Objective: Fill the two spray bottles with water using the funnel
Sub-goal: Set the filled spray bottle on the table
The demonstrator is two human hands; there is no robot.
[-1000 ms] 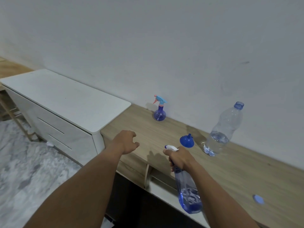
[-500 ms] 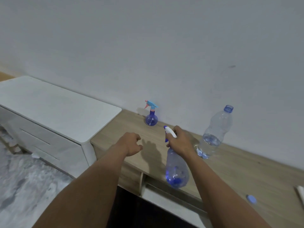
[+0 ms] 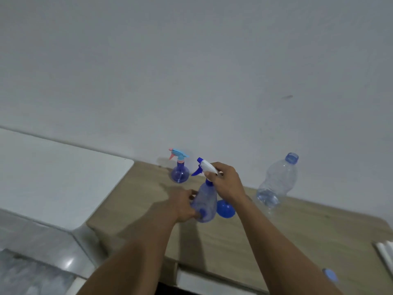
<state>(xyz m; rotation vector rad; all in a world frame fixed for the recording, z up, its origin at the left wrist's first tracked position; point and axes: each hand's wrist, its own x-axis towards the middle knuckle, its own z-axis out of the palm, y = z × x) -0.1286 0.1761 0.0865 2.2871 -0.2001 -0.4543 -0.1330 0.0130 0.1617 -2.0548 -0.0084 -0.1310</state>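
Left hand wraps the see-through plastic spray bottle body, right hand pinches its white trigger head, mid wooden surface.

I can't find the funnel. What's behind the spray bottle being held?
The blue funnel sits on the wooden top just behind the held spray bottle; its left part and spout are hidden by bottle and wrist.

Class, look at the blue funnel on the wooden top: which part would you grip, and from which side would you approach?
Grip the blue funnel by its narrow spout, probably from above. It seems to sit wide mouth down, leaving the spout the slimmest part for fingers. Come from the right, since the held spray bottle crowds its left.
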